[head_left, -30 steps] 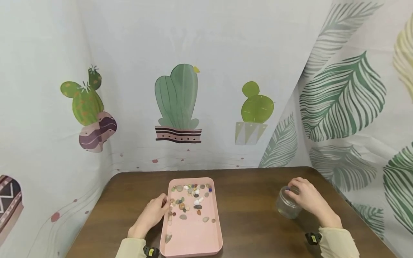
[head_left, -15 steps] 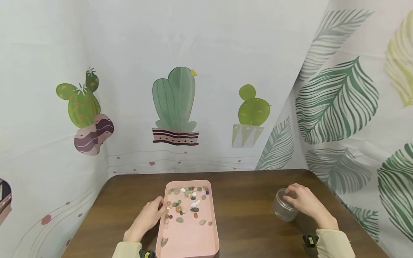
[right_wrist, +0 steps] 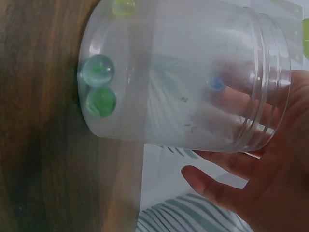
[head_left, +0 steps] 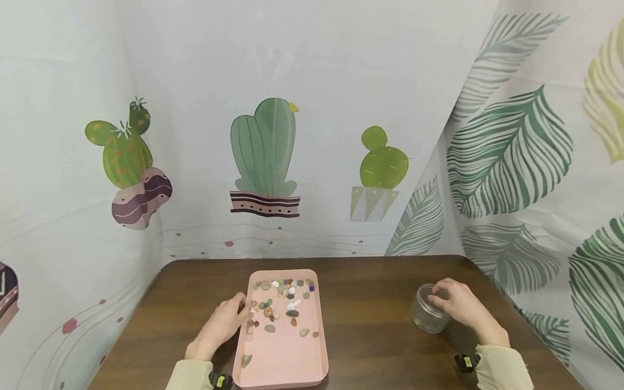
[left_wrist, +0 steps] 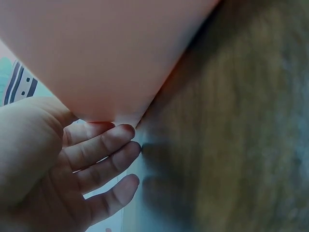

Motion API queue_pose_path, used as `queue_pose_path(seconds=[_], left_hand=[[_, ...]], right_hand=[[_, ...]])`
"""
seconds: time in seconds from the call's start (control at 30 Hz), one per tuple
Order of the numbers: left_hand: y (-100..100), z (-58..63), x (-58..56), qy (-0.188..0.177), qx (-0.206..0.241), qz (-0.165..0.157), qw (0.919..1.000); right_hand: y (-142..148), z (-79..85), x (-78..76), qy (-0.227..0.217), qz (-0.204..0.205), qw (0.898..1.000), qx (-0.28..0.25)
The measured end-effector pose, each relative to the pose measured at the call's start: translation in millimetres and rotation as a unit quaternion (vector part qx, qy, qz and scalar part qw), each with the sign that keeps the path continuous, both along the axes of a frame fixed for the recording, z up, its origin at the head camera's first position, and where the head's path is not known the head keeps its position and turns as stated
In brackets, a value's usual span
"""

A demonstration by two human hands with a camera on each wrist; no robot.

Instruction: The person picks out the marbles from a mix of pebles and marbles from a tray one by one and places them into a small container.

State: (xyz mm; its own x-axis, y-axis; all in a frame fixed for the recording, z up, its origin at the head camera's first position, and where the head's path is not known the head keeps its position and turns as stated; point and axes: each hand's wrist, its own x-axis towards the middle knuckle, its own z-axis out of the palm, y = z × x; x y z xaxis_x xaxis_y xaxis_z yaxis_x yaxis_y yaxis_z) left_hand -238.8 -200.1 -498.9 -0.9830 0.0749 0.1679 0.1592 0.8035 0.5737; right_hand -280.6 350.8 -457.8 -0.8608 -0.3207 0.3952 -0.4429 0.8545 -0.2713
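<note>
A pink tray (head_left: pixel 280 360) holds several pebbles and glass marbles, mostly in its far half. My left hand (head_left: pixel 221 326) grips its left side wall, and the left wrist view shows the curled fingers (left_wrist: pixel 104 145) against the tray's edge. Off to the right stands a clear jar (head_left: pixel 425 317), upright on the table. My right hand (head_left: pixel 463 307) reaches over its mouth, with fingertips inside. Through the jar wall, the right wrist view shows a blue marble (right_wrist: pixel 216 83) at those fingertips. At the jar's bottom lie a green marble (right_wrist: pixel 101 102), a clear-green marble (right_wrist: pixel 97 70) and a yellow marble (right_wrist: pixel 124 7).
A brown wooden table (head_left: pixel 370 319) lies under everything, with a stretch of its top between tray and jar. Behind it hangs a white cloth (head_left: pixel 322 135) printed with cacti and leaves. A grey arrowhead-shaped stone (head_left: pixel 246 360) sits near the tray's near left corner.
My right hand has dipped its fingertips lower into the jar's mouth, carrying the blue marble. The head view has shifted slightly, while my left hand keeps its place at the tray.
</note>
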Motion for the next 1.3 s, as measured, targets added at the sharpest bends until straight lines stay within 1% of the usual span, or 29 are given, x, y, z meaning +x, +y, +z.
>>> queue_pose_path(seconds=[0.13,0.23,0.33,0.47,0.53,0.7,0.8,0.93,1.1,1.2,1.3], left_hand=[[-0.9,-0.1,-0.1,-0.001,-0.004,0.004,1.0],[-0.9,-0.5,-0.1,-0.003,-0.006,0.006,1.0],[-0.1,-0.9,0.6,0.002,-0.005,0.001,1.0],[-1.0,-2.0,3.7,-0.007,-0.009,0.008,0.9999],[-0.3,-2.2,4.0,-0.013,-0.012,0.007,0.9998],[3.4,0.0,0.9,-0.002,-0.022,-0.004,0.9997],[2.0,1.5,2.1,-0.003,-0.023,0.006,0.9997],[1.1,1.8,1.0,-0.005,-0.023,0.005,0.9997],[0.6,1.9,-0.7,-0.008,-0.016,-0.001,0.9998],[0.5,0.6,-1.8,-0.006,-0.013,-0.002,0.9999],[-0.7,-1.5,-2.9,-0.01,-0.011,0.0,0.9999]], right_hand=[[-1.8,0.1,-1.0,0.004,0.007,1.0,-0.005],[-1.8,-0.2,-0.7,-0.004,-0.001,1.0,-0.005],[-2.0,0.1,0.3,-0.017,-0.01,1.0,-0.011],[-4.0,2.5,1.5,-0.033,0.002,0.999,-0.013],[-3.0,5.3,4.0,-0.026,0.005,1.0,-0.01],[1.0,19.7,10.3,0.015,-0.001,1.0,-0.01],[-2.4,27.8,8.9,0.033,0.006,0.999,-0.008],[-9.2,34.1,8.6,0.063,0.013,0.998,-0.012],[-26.3,39.4,9.6,0.101,0.035,0.994,-0.016],[-42.4,39.3,11.4,0.111,0.068,0.991,-0.018],[-62.2,37.6,13.6,0.103,0.108,0.989,-0.024]])
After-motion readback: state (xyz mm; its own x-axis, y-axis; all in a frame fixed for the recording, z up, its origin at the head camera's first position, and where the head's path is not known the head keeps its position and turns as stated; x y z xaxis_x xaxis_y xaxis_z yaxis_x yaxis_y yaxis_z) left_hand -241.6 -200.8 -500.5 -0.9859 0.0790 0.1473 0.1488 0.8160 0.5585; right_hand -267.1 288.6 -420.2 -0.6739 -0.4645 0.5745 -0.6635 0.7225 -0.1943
